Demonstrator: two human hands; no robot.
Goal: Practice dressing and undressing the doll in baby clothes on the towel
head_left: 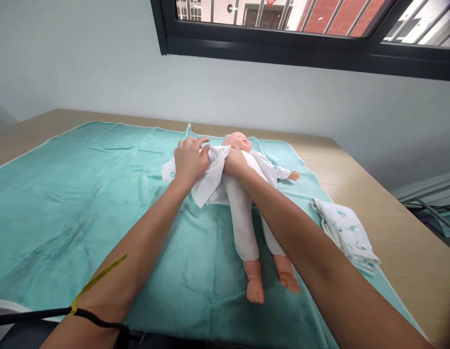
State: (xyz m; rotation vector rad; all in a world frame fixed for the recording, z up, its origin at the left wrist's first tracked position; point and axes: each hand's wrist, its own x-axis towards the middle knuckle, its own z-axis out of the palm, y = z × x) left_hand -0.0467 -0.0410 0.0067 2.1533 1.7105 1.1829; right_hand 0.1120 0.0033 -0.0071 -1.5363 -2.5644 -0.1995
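Observation:
A baby doll (240, 213) lies on its back on a teal blanket (101, 194), its head towards the wall and its bare feet towards me. A white printed baby shirt (206, 186) is spread open under and beside it. One sleeve covers the doll's arm on the right, with the small hand showing at the cuff. My left hand (191, 159) is closed around the shirt's other sleeve, left of the doll. At the doll's chest, my right hand (235, 162) grips the shirt's edge; its fingertips are partly hidden. The doll's other arm cannot be seen.
A folded white printed garment (346, 230) lies at the blanket's right edge, partly over the wooden table (385, 228). Behind the table stands a white wall, with a dark-framed window (268, 43) above. A black cord (32, 316) with a yellow tie runs by my left forearm.

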